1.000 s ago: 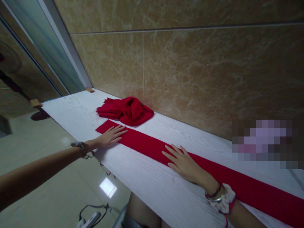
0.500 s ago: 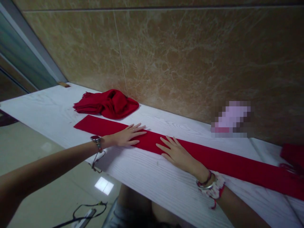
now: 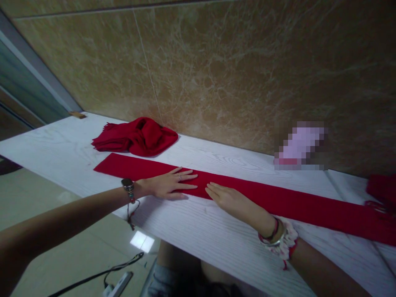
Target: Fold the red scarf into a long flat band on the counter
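Note:
A long red scarf (image 3: 287, 202), folded into a narrow flat strip, runs along the white table from the left to the right edge of the view. My left hand (image 3: 170, 185) lies flat on it, left of the middle, with fingers spread. Just to the right is my right hand (image 3: 232, 201); its fingers are stretched out close together, with their tips on the strip. Neither hand grips the fabric. Behind the strip's left end, a second red scarf (image 3: 137, 138) with fringed ends lies in a loose bundle.
The white table (image 3: 213, 235) stands against a brown marbled wall. A blurred-out pink item (image 3: 301, 144) leans there at the right. More red fabric (image 3: 382, 189) lies at the right edge. A small wooden piece (image 3: 77, 114) sits in the far left corner. Below is a power strip (image 3: 122, 284).
My right hand's spread fingers have drawn together. My left hand has slid slightly toward me across the strip. The view has shifted a little.

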The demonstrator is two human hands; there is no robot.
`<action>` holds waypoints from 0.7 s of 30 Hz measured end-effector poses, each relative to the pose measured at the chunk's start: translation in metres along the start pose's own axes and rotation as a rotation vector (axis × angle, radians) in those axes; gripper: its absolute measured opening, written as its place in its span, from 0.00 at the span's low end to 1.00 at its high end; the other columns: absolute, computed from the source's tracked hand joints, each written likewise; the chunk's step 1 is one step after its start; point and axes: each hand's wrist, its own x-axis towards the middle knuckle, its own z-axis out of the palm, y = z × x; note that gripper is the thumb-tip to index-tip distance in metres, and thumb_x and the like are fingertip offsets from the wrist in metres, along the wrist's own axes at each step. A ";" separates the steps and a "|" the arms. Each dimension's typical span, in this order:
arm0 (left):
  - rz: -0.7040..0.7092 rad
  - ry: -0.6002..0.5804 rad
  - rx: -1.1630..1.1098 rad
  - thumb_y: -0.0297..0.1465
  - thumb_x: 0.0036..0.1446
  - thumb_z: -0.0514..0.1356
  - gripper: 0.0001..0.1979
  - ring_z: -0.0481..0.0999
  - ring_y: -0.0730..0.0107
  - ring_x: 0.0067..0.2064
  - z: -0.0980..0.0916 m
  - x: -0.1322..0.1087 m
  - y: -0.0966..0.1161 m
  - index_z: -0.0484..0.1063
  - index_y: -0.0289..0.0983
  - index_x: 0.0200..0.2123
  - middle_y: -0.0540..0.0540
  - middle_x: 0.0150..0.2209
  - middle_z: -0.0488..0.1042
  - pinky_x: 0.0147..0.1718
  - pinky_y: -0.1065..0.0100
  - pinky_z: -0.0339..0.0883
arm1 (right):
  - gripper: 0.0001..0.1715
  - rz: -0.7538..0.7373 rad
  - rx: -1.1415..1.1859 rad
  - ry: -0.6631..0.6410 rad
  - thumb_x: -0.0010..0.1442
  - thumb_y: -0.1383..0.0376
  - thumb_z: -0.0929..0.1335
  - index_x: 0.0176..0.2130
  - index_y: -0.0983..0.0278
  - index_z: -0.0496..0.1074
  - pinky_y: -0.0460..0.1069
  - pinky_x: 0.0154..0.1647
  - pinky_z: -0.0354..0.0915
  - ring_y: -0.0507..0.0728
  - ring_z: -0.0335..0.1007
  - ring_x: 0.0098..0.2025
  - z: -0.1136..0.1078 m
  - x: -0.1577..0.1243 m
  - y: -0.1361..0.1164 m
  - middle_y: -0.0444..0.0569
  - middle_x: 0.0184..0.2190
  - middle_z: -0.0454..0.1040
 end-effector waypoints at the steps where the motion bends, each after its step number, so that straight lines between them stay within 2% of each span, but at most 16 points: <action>1: 0.024 0.001 0.000 0.39 0.62 0.49 0.23 0.41 0.59 0.64 0.001 0.001 0.000 0.52 0.47 0.60 0.45 0.65 0.41 0.58 0.47 0.32 | 0.25 0.019 0.004 -0.010 0.53 0.82 0.58 0.50 0.74 0.66 0.50 0.51 0.66 0.58 0.64 0.53 -0.002 -0.001 0.001 0.60 0.50 0.69; 4: 0.050 -0.006 0.004 0.37 0.61 0.50 0.23 0.42 0.57 0.64 0.004 0.000 -0.001 0.53 0.48 0.59 0.44 0.65 0.41 0.58 0.46 0.32 | 0.27 0.075 0.044 -0.019 0.52 0.83 0.57 0.51 0.72 0.66 0.50 0.50 0.66 0.57 0.64 0.53 -0.003 -0.010 0.005 0.59 0.51 0.68; 9: 0.069 -0.019 -0.005 0.38 0.61 0.50 0.22 0.41 0.54 0.64 -0.001 0.000 -0.002 0.54 0.50 0.59 0.46 0.65 0.40 0.58 0.44 0.33 | 0.25 0.111 0.138 0.027 0.55 0.81 0.57 0.50 0.72 0.67 0.52 0.51 0.66 0.57 0.66 0.51 0.004 -0.031 0.007 0.58 0.49 0.70; 13: 0.085 0.008 -0.002 0.40 0.61 0.49 0.24 0.37 0.55 0.64 -0.006 0.014 0.002 0.50 0.50 0.60 0.48 0.65 0.38 0.58 0.45 0.31 | 0.25 0.116 0.211 0.014 0.57 0.79 0.56 0.53 0.71 0.64 0.55 0.56 0.60 0.56 0.60 0.56 0.012 -0.043 0.005 0.57 0.53 0.67; 16: 0.118 -0.031 0.002 0.40 0.61 0.50 0.26 0.39 0.57 0.64 -0.003 0.025 0.003 0.48 0.48 0.61 0.47 0.65 0.40 0.59 0.48 0.31 | 0.25 0.134 0.274 -0.009 0.60 0.76 0.55 0.55 0.69 0.62 0.55 0.59 0.54 0.54 0.56 0.59 0.015 -0.051 0.006 0.54 0.55 0.65; 21: 0.151 -0.040 0.007 0.38 0.60 0.50 0.24 0.45 0.56 0.63 -0.001 0.024 0.001 0.53 0.48 0.59 0.46 0.64 0.46 0.58 0.48 0.34 | 0.23 0.196 0.332 -0.088 0.63 0.68 0.57 0.56 0.65 0.60 0.56 0.61 0.49 0.54 0.51 0.61 0.001 -0.078 0.015 0.52 0.57 0.62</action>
